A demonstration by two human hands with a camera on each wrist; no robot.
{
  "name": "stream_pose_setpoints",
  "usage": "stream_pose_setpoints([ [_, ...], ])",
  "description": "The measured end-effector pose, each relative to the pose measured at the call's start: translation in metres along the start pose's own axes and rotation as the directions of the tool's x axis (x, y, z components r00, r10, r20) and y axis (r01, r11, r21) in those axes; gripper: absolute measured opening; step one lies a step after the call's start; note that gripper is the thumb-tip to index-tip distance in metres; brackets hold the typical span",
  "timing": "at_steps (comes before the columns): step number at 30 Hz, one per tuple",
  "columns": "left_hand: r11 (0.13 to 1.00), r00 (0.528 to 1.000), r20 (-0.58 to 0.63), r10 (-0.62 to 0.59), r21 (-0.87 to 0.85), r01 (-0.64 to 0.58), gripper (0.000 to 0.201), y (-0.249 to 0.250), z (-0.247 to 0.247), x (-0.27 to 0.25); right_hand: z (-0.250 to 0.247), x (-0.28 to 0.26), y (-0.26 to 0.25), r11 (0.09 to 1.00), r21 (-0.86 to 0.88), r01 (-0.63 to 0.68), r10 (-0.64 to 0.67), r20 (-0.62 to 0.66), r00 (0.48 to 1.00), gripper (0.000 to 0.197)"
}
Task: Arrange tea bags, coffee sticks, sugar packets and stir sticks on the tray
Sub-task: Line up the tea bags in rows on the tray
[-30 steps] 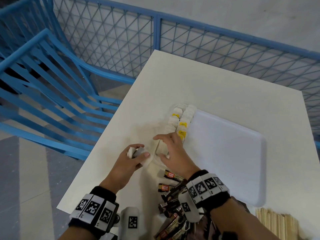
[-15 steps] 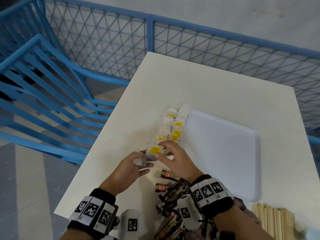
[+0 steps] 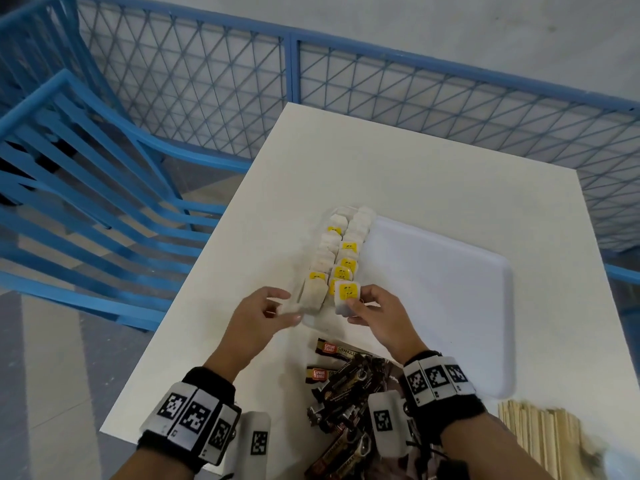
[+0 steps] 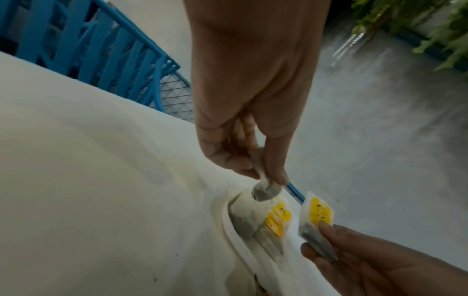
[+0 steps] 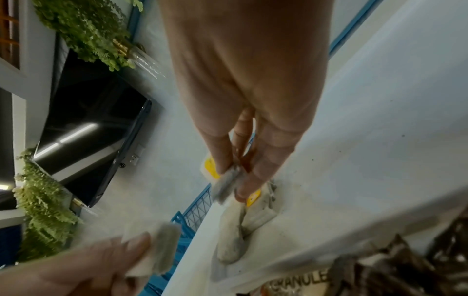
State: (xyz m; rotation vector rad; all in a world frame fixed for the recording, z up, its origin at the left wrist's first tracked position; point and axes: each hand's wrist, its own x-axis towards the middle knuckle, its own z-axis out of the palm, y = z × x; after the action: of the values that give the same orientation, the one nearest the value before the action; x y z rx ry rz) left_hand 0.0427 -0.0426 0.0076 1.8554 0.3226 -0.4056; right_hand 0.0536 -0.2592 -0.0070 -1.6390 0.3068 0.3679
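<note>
Tea bag (image 3: 347, 295), white, yellow tag, pinched

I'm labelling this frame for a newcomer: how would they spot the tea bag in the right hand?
Find the white tray on the table. Two rows of tea bags line its left edge. At their near end, the right hand pinches one tea bag, lifted, yellow tag up.

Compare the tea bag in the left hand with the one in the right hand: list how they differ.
1. The left hand tea bag shows a plain white face; the right hand tea bag shows a yellow tag.
2. In the head view, the left one sits at the near end of the left row on the tray, the right one at the near end of the right row.

Both are small white sachets pinched at the fingertips.
</note>
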Motion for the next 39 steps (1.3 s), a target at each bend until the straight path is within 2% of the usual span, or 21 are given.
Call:
stream_pose_setpoints([
  [4,0.993,0.996,0.047,0.078,0.085,-0.082,0.02,0.008,0.009,0.012,0.001,0.007,0.005,0.987,-0.153,-0.039,0.034,-0.038,0.999,0.013],
  [9,0.925,0.951,0.284,0.119,0.317,-0.21,0.013,0.016,0.019,0.032,0.006,0.017,0.01,0.968,-0.24,-0.076,0.066,-0.05,0.997,0.016],
  [13,0.879,0.919,0.364,0.15,0.377,-0.293,0.017,0.02,0.023,0.046,0.011,0.022,0.015,0.957,-0.278,-0.079,0.059,-0.081,0.995,0.023],
  [18,0.85,0.912,0.391,0.123,0.434,-0.3,0.02,0.02,0.026,0.059,0.014,0.025,0.018,0.949,-0.306,-0.07,0.037,-0.112,0.993,0.029],
  [23,0.806,0.919,0.349,0.185,0.48,-0.345,0.022,0.016,0.028,0.063,0.014,0.028,0.019,0.935,-0.348,-0.064,0.022,-0.125,0.992,0.038],
  [29,0.793,0.863,0.481,0.155,0.461,-0.399,0.026,0.017,0.025,0.064,0.011,0.025,0.016,0.932,-0.356,-0.066,0.027,-0.113,0.993,0.039],
  [33,0.741,0.882,0.43,0.191,0.526,-0.417,0.032,0.018,0.028,0.066,0.012,0.023,0.015,0.932,-0.356,-0.073,0.028,-0.129,0.991,0.039],
  [36,0.613,0.878,0.415,0.239,0.636,-0.468,0.037,0.014,0.032,0.063,0.014,0.021,0.015,0.932,-0.354,-0.076,0.031,-0.133,0.991,0.038],
  [37,0.597,0.881,0.402,0.25,0.652,-0.467,0.039,0.012,0.032,0.062,0.014,0.021,0.014,0.931,-0.358,-0.075,0.03,-0.131,0.991,0.037],
  [39,0.622,0.892,0.364,0.266,0.642,-0.448,0.043,0.008,0.03,0.06,0.014,0.02,0.013,0.925,-0.374,-0.071,0.024,-0.128,0.991,0.037],
])
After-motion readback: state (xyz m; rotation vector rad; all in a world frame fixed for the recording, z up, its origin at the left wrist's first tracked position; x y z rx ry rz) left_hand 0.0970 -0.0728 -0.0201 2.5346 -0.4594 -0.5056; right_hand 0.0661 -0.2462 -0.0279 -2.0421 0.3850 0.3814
